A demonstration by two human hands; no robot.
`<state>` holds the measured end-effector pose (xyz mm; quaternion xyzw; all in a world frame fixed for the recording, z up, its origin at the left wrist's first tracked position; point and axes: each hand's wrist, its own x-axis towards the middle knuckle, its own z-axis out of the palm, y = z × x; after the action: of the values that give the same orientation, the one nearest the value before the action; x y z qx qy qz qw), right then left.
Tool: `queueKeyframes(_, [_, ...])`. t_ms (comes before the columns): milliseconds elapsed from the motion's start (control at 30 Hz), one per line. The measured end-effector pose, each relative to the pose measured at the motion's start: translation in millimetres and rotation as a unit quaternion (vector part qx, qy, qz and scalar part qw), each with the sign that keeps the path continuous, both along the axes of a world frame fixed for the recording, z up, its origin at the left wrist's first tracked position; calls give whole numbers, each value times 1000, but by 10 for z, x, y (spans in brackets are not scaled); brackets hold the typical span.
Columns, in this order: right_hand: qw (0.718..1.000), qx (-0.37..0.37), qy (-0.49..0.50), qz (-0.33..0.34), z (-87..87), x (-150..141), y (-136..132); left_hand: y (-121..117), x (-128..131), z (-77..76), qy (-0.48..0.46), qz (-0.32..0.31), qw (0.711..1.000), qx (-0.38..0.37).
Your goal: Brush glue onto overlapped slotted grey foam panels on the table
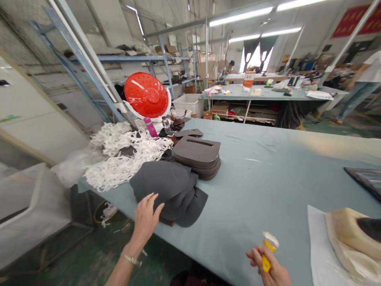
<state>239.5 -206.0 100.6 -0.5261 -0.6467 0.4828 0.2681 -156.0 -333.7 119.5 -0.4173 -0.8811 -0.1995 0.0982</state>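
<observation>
From the right hand (268, 264), a path runs over the blue-grey cloth worktop (262, 186) toward its far edge, between the stack of grey foam pieces (196, 157) and the black panel (364, 180); the folded dark grey fabric (168, 194) stands between the left hand (145, 220) and the white netting (125, 157) behind it

The dark grey cloth (166, 194) near the table's front edge is looking soft and matt, while the yellow plastic handle (267, 256) is showing a smooth sheen. Behind the cloth, the stacked grey foam sheets (196, 153) are looking matt and slightly rough. The table cover (262, 190) is showing smooth, matt, pale blue cloth. By the far left edge, the red plastic strainer (145, 95) is gleaming, and the white mesh strips (125, 155) are looking rough and fibrous.
</observation>
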Motion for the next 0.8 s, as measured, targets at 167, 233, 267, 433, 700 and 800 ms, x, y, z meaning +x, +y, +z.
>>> queueKeyframes(167, [994,100,-7,51,36,-65,27,683,-278,159,-11,-92,996,2])
queueKeyframes(233, [988,138,-26,57,45,-3,63,844,-318,168,-67,-130,989,-26])
queueKeyframes(267, [986,153,-38,54,45,43,83,928,-299,168,-98,-149,983,-31])
queueKeyframes(433, [975,192,-110,28,32,314,164,1554,461,76,-252,-229,940,8])
queueKeyframes(700, [960,190,-204,-11,-58,696,260,2172,2407,-611,-341,-380,860,-13])
queueKeyframes(800, [954,190,-231,-36,-173,902,264,2086,2578,-951,-225,-406,885,-29])
